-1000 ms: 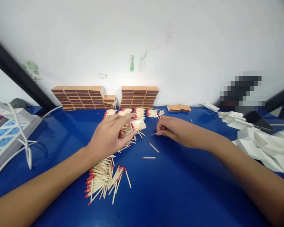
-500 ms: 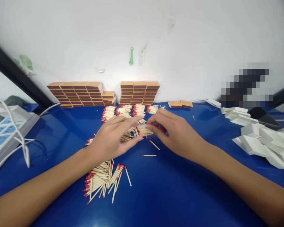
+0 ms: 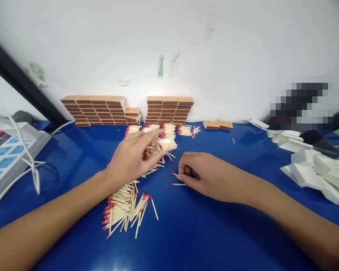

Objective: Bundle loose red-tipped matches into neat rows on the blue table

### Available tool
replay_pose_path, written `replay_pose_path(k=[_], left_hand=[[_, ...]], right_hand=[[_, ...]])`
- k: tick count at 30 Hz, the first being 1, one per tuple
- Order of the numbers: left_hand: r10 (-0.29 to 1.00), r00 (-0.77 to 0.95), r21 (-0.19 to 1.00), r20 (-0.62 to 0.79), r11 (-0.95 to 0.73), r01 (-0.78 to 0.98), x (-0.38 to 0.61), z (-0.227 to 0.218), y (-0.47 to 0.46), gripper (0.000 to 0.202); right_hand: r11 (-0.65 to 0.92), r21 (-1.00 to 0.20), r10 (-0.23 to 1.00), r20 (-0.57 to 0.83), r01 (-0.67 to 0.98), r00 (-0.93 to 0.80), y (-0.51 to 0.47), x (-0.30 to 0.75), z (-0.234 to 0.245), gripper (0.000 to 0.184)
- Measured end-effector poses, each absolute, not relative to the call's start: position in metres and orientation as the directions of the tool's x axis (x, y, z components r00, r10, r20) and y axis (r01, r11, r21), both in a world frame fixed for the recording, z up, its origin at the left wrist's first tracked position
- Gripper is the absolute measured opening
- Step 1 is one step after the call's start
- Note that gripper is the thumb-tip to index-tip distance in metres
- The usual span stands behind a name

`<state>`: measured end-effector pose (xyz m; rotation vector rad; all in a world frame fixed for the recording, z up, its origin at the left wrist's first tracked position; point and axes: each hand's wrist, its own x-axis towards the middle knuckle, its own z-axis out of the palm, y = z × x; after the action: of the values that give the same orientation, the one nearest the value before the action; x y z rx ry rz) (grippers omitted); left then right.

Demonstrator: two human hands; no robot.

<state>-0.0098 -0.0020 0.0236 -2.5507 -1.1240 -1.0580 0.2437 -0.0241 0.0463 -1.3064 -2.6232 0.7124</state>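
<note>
My left hand [image 3: 131, 158] holds a small white matchbox tray [image 3: 167, 144] filled with matches between thumb and fingertips, above the blue table [image 3: 203, 233]. My right hand [image 3: 202, 174] rests on the table with fingers curled, pinching loose matches [image 3: 177, 184] that lie by its fingertips. A heap of red-tipped matches [image 3: 124, 210] lies under my left wrist, and neater bundles of matches [image 3: 164, 131] lie further back.
Stacks of brown matchboxes [image 3: 98, 110] [image 3: 169, 110] stand against the white wall, two more boxes [image 3: 217, 124] to the right. White empty trays [image 3: 316, 169] are piled at the right. A power strip with white cables [image 3: 5, 158] sits at the left.
My right hand left the tray and dropped back to the table, closing on loose matches nearer me. My left hand kept the tray and lifted it slightly away.
</note>
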Motion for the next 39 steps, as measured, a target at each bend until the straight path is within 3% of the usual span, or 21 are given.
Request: replay_pose_path(k=[9,13,17,21,25,29,33,39], left_hand=[[0.583,0.485,0.134,0.652,-0.718,0.683,-0.009,0.024,-0.002,0.053],[0.556,0.52,0.094,0.649,-0.736,0.67,-0.009,0.024,-0.002,0.055],[0.561,0.545,0.099,0.623,-0.748,0.656,-0.008,0.022,-0.004,0.054],[0.538,0.591,0.131,0.601,-0.796,0.591,-0.005,0.023,-0.01,0.055],[0.509,0.611,0.126,0.606,-0.82,0.558,-0.004,0.026,-0.012,0.052],[0.562,0.507,0.134,0.653,-0.744,0.654,-0.009,0.027,-0.004,0.051],[0.612,0.36,0.179,0.704,-0.644,0.744,-0.013,0.026,0.005,0.046],[0.626,0.312,0.19,0.715,-0.603,0.774,-0.014,0.023,0.006,0.046]], right_hand=[[0.538,-0.505,0.7,-0.18,0.675,-0.692,-0.027,0.242,0.051,0.025],[0.549,-0.502,0.707,-0.146,0.668,-0.691,-0.023,0.244,0.055,0.028],[0.569,-0.509,0.761,0.027,0.646,-0.648,-0.016,0.246,0.055,0.021],[0.644,-0.382,0.764,0.276,0.663,-0.584,-0.012,0.242,0.045,0.012],[0.718,-0.307,0.693,0.405,0.625,-0.596,-0.012,0.238,0.039,0.015],[0.715,-0.296,0.68,0.503,0.633,-0.533,-0.011,0.241,0.039,0.019],[0.682,-0.362,0.729,0.408,0.636,-0.55,-0.014,0.234,0.028,0.016],[0.607,-0.443,0.793,0.287,0.66,-0.537,-0.019,0.209,0.01,0.018]])
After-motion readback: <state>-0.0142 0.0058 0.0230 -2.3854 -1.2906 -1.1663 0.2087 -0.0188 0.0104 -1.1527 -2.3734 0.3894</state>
